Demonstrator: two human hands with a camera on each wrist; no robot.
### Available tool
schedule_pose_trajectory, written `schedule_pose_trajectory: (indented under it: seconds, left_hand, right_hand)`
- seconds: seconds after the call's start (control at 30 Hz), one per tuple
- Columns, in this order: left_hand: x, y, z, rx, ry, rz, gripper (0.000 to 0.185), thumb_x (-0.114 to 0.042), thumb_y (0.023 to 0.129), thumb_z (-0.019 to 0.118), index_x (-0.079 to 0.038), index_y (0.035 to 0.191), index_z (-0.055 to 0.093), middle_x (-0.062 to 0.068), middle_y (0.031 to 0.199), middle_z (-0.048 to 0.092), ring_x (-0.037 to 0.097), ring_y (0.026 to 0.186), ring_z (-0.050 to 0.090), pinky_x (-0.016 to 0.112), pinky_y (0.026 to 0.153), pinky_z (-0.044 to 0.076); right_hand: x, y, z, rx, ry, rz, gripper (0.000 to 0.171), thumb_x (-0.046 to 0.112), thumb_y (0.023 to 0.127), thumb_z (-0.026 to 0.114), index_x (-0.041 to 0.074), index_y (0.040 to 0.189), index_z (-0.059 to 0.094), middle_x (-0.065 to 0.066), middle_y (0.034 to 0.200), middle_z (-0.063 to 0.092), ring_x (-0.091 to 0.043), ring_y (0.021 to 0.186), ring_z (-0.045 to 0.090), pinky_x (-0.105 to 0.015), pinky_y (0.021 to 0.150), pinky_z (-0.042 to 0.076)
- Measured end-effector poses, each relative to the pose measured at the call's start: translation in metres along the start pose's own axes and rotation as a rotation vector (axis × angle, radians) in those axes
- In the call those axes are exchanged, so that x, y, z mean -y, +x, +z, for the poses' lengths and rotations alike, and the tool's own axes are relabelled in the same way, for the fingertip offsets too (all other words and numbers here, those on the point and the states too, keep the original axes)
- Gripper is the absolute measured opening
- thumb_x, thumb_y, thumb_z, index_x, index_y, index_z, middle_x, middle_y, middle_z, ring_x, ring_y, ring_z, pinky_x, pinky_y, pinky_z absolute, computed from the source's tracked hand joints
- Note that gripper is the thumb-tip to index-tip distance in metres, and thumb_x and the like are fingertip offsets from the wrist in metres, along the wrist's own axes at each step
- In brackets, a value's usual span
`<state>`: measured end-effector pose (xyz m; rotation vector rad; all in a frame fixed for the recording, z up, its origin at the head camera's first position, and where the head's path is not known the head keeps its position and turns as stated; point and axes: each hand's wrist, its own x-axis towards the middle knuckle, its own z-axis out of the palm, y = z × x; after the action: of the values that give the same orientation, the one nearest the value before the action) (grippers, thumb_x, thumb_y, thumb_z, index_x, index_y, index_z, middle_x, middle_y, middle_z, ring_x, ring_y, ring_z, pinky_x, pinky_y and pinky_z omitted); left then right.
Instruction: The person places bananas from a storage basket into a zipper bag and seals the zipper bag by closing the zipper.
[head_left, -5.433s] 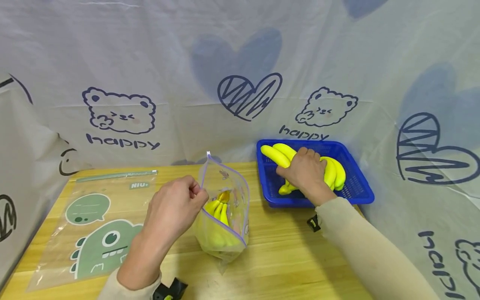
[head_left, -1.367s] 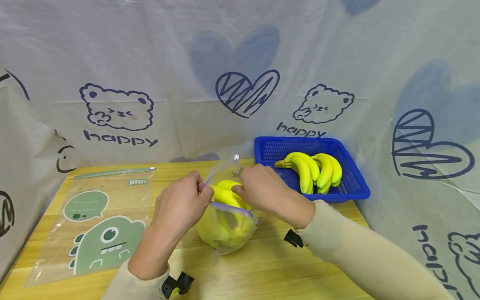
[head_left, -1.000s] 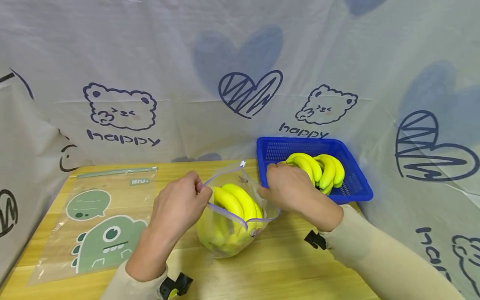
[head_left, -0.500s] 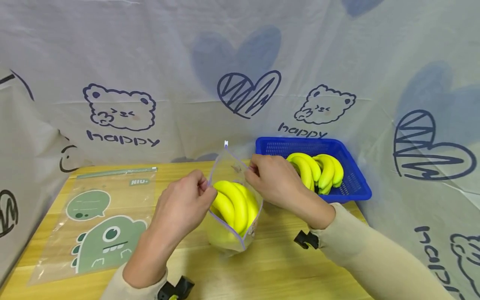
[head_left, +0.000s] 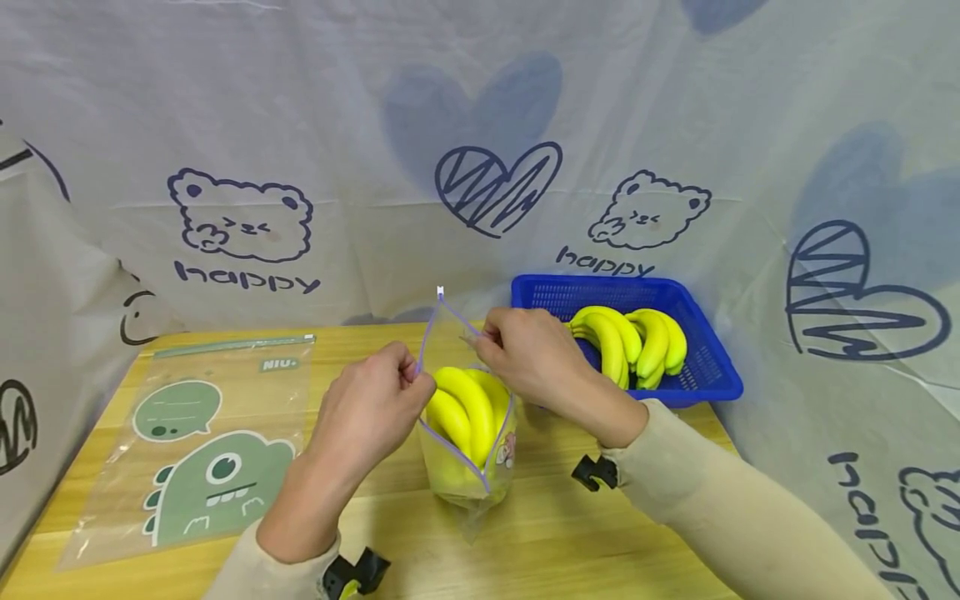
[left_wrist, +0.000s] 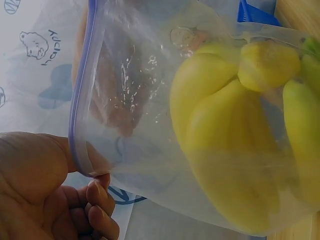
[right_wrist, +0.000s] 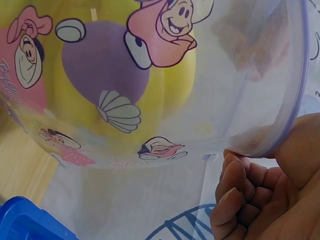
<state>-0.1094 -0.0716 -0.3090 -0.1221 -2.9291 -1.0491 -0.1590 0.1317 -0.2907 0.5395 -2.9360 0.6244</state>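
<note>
Left grip pinching the left rim of the purple-edged zip bag, lower centre of frame | right grip pinching the right rim | bananas inside, mouth gaping | danger: one slipping pinch and the limp rim could fold in; bananas crowding the opening might jam the zip

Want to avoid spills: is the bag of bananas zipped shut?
No, the bag gapes open, its purple rim pinched by the left hand and right hand.

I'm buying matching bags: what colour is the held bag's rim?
The rim is purple; it shows best in the left wrist view.
</note>
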Motion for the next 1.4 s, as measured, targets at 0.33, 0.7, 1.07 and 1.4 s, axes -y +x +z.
schedule_pose_trajectory:
  seconds: [0.33,0.7,1.07,1.4]
  left_hand:
    - [0.000,0.000,-0.001,-0.001,-0.007,0.004,0.012,-0.022,0.094,0.054,-0.014,0.087,0.059,0.002,0.071,0.057,0.021,0.058,0.051,0.035,0.053,0.037]
    - [0.006,0.008,0.002,-0.006,-0.032,-0.036,0.013,-0.023,0.096,0.053,-0.014,0.088,0.059,0.003,0.071,0.058,0.022,0.060,0.052,0.035,0.054,0.037]
    - [0.013,0.011,-0.001,-0.023,-0.046,-0.053,0.015,-0.026,0.096,0.054,-0.014,0.092,0.060,0.003,0.074,0.060,0.022,0.062,0.053,0.035,0.053,0.037]
    - [0.014,0.015,0.002,-0.006,-0.056,-0.044,0.013,-0.023,0.096,0.052,-0.013,0.088,0.057,0.003,0.070,0.053,0.021,0.060,0.049,0.034,0.054,0.036]
  right_hand:
    - [0.003,0.003,0.002,-0.003,0.018,-0.002,0.025,0.027,0.102,0.068,0.014,0.081,0.065,0.001,0.064,0.055,-0.017,0.057,0.051,-0.029,0.052,0.041]
    - [0.009,0.010,0.011,0.029,0.109,-0.040,0.020,0.024,0.104,0.064,0.013,0.088,0.069,0.002,0.071,0.062,-0.014,0.061,0.055,-0.027,0.055,0.043]
    - [0.007,0.004,0.008,0.095,0.037,-0.016,0.021,0.023,0.099,0.066,0.013,0.081,0.064,0.003,0.064,0.055,-0.014,0.056,0.050,-0.028,0.053,0.041]
    - [0.009,0.019,0.011,0.046,0.185,-0.039,0.020,0.022,0.104,0.063,0.012,0.088,0.070,0.001,0.069,0.060,-0.014,0.059,0.052,-0.027,0.056,0.042]
